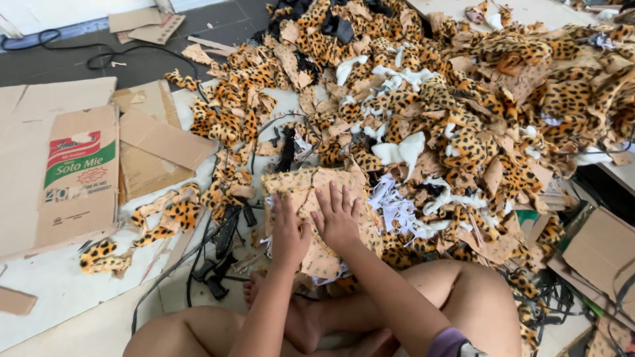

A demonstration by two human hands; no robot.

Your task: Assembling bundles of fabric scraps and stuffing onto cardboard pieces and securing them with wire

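Flattened brown cardboard box (76, 178) at 9 o'clock on floor, carrying rectangular red, green and white label (81, 158); more brown cardboard pieces (155, 142) just beside.

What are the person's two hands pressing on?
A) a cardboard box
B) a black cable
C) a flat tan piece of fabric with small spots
C: both the left hand and right hand lie flat on the tan spotted fabric piece.

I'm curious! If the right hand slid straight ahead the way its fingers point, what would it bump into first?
Probably the white fabric scraps just past the tan piece that the right hand presses; depth is hard to judge.
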